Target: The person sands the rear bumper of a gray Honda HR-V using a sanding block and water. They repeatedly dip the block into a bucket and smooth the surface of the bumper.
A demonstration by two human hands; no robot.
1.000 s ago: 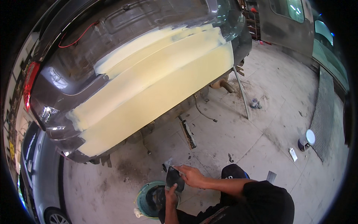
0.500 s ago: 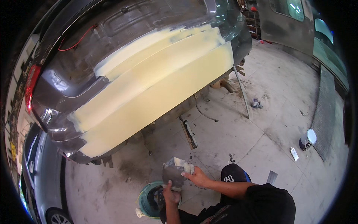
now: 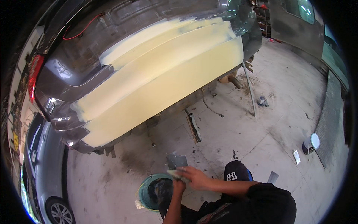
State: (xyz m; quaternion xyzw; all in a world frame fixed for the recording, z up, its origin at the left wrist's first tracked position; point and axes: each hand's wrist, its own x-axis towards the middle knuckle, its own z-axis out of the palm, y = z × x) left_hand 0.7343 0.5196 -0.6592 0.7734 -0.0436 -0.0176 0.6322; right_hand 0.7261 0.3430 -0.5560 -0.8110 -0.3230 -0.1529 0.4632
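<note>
In front of me my left hand [image 3: 179, 185] is closed around the lower end of a dark grey flat rectangular piece [image 3: 177, 161]; its exact kind is unclear. My right hand [image 3: 194, 177] lies across it, with the fingers closed on a pale, soft-looking pad [image 3: 173, 173] against the dark piece. The right fingers partly cover the left hand. Just left of my hands stands a teal bucket [image 3: 143, 183] with dark contents. Ahead is the rear of a dark car [image 3: 84, 69], its bumper [image 3: 179, 89] coated with smooth pale yellow filler.
A grey strut [image 3: 249, 89] reaches from the bumper's right end to the floor. On the right are a can [image 3: 312, 143], a white tube [image 3: 296, 156] and a small tin [image 3: 262, 100]. A dark bar [image 3: 193, 128] lies under the bumper. A silver car [image 3: 46, 168] stands left.
My right hand with the pale pad has moved left and down across the dark piece, over my left hand. The view has shifted slightly, so the car sits higher and further right.
</note>
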